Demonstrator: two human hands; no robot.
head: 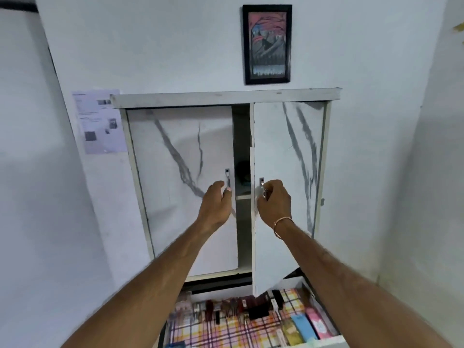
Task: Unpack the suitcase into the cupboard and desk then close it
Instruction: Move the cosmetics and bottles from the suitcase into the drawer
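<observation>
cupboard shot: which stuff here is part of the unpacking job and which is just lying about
Part of the job:
cupboard
left door, left hand at its handle
right door, ajar, right hand gripping its handle

Just lying about:
framed picture
paper sheet on the wall
small items on the checked cloth below

Even, cool light; soft blur; edges bowed

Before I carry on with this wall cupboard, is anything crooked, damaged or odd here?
Nothing looks damaged. The white marble-patterned right door swings out further than the left door, so its bottom edge hangs lower in view. The left hand and right hand are at the metal handles. The black-framed mountain picture hangs roughly straight.
</observation>
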